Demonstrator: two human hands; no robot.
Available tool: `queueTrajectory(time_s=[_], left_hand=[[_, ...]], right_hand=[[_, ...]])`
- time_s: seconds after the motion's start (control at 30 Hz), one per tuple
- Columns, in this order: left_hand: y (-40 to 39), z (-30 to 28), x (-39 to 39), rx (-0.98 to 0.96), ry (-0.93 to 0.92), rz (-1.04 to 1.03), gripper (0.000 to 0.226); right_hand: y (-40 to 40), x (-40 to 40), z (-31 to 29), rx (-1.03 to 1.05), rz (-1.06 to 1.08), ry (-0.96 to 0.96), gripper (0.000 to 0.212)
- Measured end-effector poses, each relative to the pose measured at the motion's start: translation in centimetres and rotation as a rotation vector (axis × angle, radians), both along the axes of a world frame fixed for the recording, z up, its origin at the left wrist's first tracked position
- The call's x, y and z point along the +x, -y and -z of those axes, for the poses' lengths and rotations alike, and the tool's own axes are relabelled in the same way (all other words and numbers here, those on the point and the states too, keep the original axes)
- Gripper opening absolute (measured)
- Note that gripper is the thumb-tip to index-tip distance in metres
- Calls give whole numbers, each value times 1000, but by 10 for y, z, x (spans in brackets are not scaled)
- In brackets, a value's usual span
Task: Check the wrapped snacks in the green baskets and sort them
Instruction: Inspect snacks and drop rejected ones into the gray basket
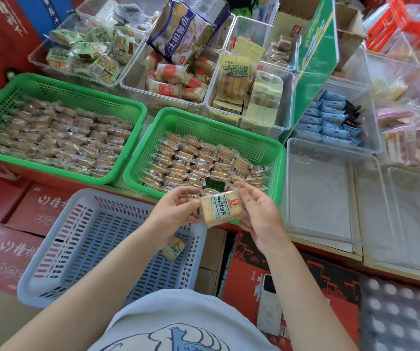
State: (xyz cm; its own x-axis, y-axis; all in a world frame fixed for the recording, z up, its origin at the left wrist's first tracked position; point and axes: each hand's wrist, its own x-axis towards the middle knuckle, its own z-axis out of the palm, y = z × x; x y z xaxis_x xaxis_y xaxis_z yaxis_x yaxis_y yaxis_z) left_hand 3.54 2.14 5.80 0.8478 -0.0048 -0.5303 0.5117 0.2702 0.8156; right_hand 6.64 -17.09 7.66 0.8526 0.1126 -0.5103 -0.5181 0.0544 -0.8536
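Note:
A wrapped snack [221,208], a pale biscuit in clear film with a green and white label, is held between both hands above the near edge of the right green basket [264,148]. My left hand [176,211] pinches its left end and my right hand [257,214] grips its right end. The right green basket is half full of similar packs. The left green basket [59,84] holds several neat rows of them. One wrapped snack [174,247] lies in the blue-grey basket [57,236] under my left forearm.
Clear plastic bins [317,198] stand at the right, the nearest ones showing bare bottoms. More clear bins with assorted snack packs fill the back. Red cartons [14,249] sit below at the left, and a phone [269,302] lies on a red carton near my body.

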Motion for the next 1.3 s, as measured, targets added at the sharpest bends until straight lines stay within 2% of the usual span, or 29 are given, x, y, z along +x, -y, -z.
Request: queueTrajectory(time_s=[0.07, 0.13, 0.23, 0.33, 0.4, 0.5, 0.57, 0.6, 0.67, 0.73, 0.83, 0.93, 1.0, 1.17, 1.23, 1.3], left_hand=[[-4, 0, 0, -8, 14, 96, 16], [-7, 0, 0, -34, 16, 133, 14], [-5, 1, 0, -5, 3, 72, 11], [1, 0, -1, 71, 43, 24, 21], [4, 0, -5, 283, 173, 115, 26], [7, 9, -8, 796, 488, 197, 28], [4, 16, -6, 946, 632, 163, 20], [2, 19, -3, 967, 644, 159, 15], [-2, 21, 2, 919, 583, 150, 5], [-4, 21, 6, 819, 464, 161, 7], [-7, 23, 13, 723, 280, 219, 11], [-7, 29, 18, 474, 144, 159, 11], [-6, 29, 19, 344, 59, 116, 11], [-4, 30, 25, 320, 6, 21, 14], [-1, 30, 29, 314, -14, -20, 15], [1, 30, 34, 287, -25, -52, 15]], right_hand=[[5, 0, 2, 124, -32, -16, 20], [6, 0, 2, 183, -25, -40, 11], [0, -1, 3, 198, 11, -84, 10], [-3, 3, 8, 212, 156, -169, 11], [-4, 6, 12, 252, 270, -222, 12], [-9, 8, 14, 259, 313, -258, 17], [-11, 10, 16, 239, 311, -277, 18], [-11, 10, 18, 228, 306, -284, 18], [-10, 11, 22, 167, 258, -295, 15], [-9, 10, 24, 22, 146, -302, 13], [-3, 13, 30, -97, 11, -268, 26], [5, 18, 31, -117, -152, -212, 37], [10, 21, 30, -139, -264, -179, 37], [18, 27, 33, -177, -399, -163, 39], [17, 29, 36, -251, -450, -154, 38], [15, 33, 41, -295, -420, -146, 33]])
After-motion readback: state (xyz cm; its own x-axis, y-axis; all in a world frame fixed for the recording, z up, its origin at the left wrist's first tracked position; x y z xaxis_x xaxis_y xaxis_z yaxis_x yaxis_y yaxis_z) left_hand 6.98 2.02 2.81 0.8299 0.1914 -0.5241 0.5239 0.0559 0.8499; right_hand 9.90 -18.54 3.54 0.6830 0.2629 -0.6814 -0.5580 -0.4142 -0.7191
